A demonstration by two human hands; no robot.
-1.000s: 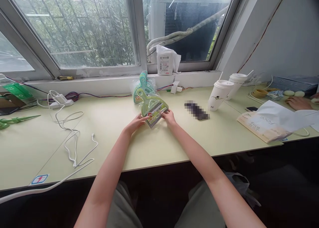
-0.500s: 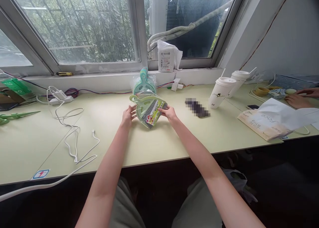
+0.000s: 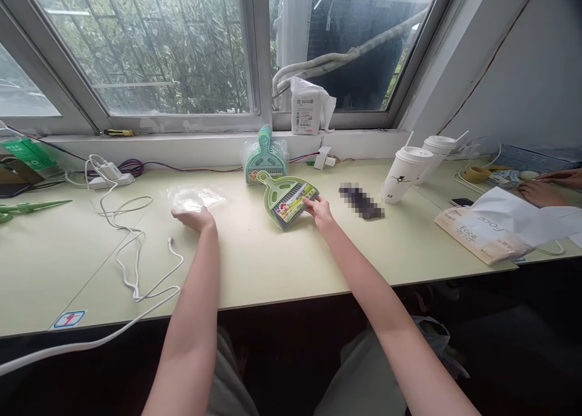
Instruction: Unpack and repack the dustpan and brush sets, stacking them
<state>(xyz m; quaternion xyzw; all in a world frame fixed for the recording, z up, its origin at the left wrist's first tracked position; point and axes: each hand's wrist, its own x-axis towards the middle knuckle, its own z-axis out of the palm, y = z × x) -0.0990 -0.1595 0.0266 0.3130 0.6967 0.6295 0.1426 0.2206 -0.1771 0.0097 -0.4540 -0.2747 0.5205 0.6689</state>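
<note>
My right hand [image 3: 319,212] grips the lower right edge of a light green dustpan [image 3: 276,193] with a grey-bristled hand brush [image 3: 286,211] nested in it. A printed card label [image 3: 295,202] lies across the bristles, and the dustpan is tilted with its handle up and to the left. Off to the left, my left hand [image 3: 196,219] holds a crumpled clear plastic bag [image 3: 193,197] just over the table; its fingers are partly hidden. Behind the dustpan stands a stack of teal dustpans [image 3: 264,158] in clear wrapping, against the window ledge.
White cables [image 3: 136,246] sprawl over the table [image 3: 273,264] on the left, near a power strip [image 3: 110,179]. To the right lie a pixelated dark object [image 3: 361,201], two white cups [image 3: 404,172] and a tissue pack [image 3: 482,228]. Another person's hands [image 3: 552,188] rest at the far right.
My left hand has moved left, away from the dustpan, with the clear plastic bag in it. The dustpan has shifted slightly right in my right hand, its surface now bare of plastic.
</note>
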